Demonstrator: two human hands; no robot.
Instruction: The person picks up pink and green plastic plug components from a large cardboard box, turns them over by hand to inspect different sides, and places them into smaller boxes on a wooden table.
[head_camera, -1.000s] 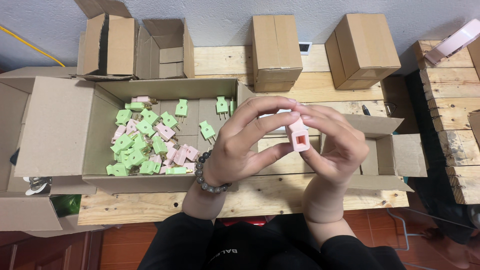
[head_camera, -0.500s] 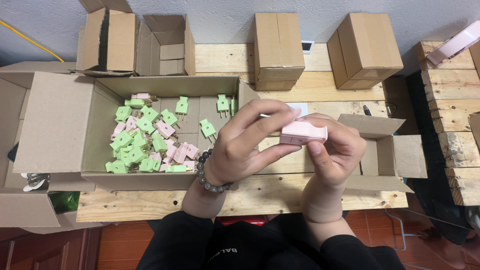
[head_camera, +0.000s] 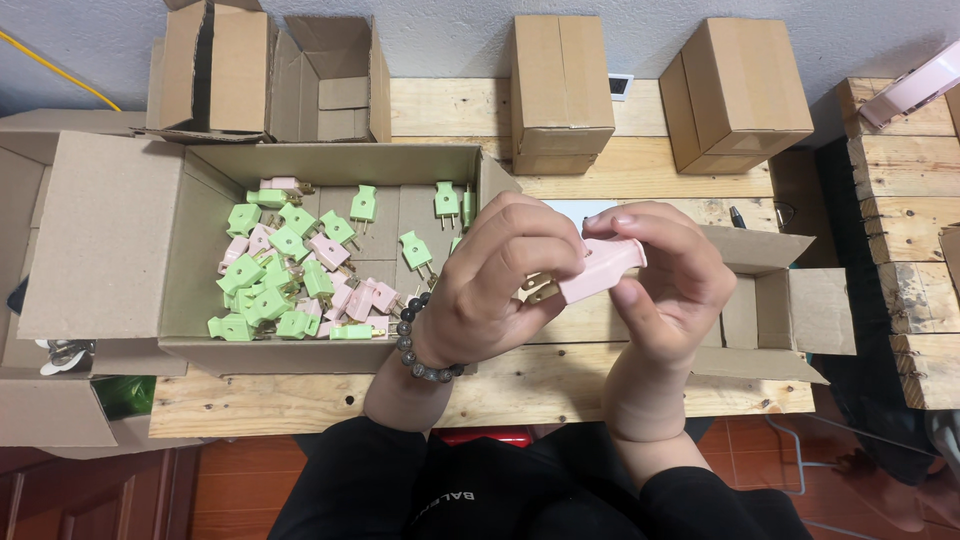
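In the head view, the left hand and right hand together pinch a pink plug above the desk, just right of the open cardboard box. Its long axis runs left-right, slightly tilted, brass prongs pointing left. Fingers hide its lower part.

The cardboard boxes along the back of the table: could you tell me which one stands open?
The second box from the left stands open, its flaps spread and its inside showing; the others there are closed.
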